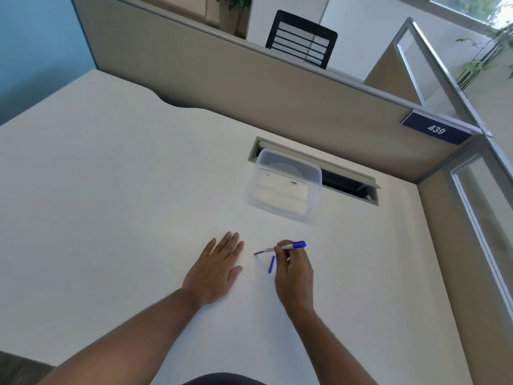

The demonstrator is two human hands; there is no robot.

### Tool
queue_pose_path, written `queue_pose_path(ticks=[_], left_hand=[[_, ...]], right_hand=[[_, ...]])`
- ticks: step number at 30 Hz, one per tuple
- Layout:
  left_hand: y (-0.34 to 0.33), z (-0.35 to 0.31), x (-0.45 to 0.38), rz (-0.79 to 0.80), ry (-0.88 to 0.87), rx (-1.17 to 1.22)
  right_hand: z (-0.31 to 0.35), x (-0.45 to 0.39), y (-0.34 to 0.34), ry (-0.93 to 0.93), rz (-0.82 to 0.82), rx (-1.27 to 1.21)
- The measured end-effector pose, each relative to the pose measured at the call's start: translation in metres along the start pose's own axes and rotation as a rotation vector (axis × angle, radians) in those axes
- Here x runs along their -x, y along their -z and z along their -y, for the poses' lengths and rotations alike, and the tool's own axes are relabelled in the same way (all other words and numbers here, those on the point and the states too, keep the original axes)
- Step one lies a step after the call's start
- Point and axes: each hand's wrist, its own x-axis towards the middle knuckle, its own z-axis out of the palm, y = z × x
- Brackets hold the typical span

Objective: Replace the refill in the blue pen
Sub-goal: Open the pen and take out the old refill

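Grip status: right hand (294, 269) is closed in a pinch on the blue pen (293, 245), fingertips clamped near the middle of the barrel, with the blue rear end projecting beyond the grip away from the left hand and a thin grey tip section projecting the other way, angled down toward the white desk (111, 204). Whether that tip touches the desk cannot be told. Left hand (218, 269) lies flat and spread on the desk beside the grip, holding nothing. A small blue piece (271, 264), probably a cap or barrel section, lies on the desk just below the grip, between the two hands, apart from both. A clear plastic container (287, 184) stands well beyond the grip; its contents are too small to identify. Handling assessment: the pen appears light, rigid and smooth, so it may roll or slip under a loose pinch; the slender refill would likely bend if levered sideways. Recommended hold is the barrel in one hand, with the refill drawn straight along its axis by the other.
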Motion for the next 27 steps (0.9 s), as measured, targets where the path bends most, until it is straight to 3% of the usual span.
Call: queue_pose_path(ticks=[12, 21, 27], left_hand=[[-0.001, 0.0, 0.001, 0.001, 0.013, 0.004], [0.0, 0.0, -0.001, 0.003, 0.013, 0.004], [0.007, -0.006, -0.002, -0.001, 0.037, 0.083]], right_hand=[[0.009, -0.008, 0.008, 0.053, -0.1, -0.07], [-0.001, -0.002, 0.012, 0.087, -0.075, 0.013], [-0.013, 0.007, 0.007, 0.071, 0.028, 0.096]])
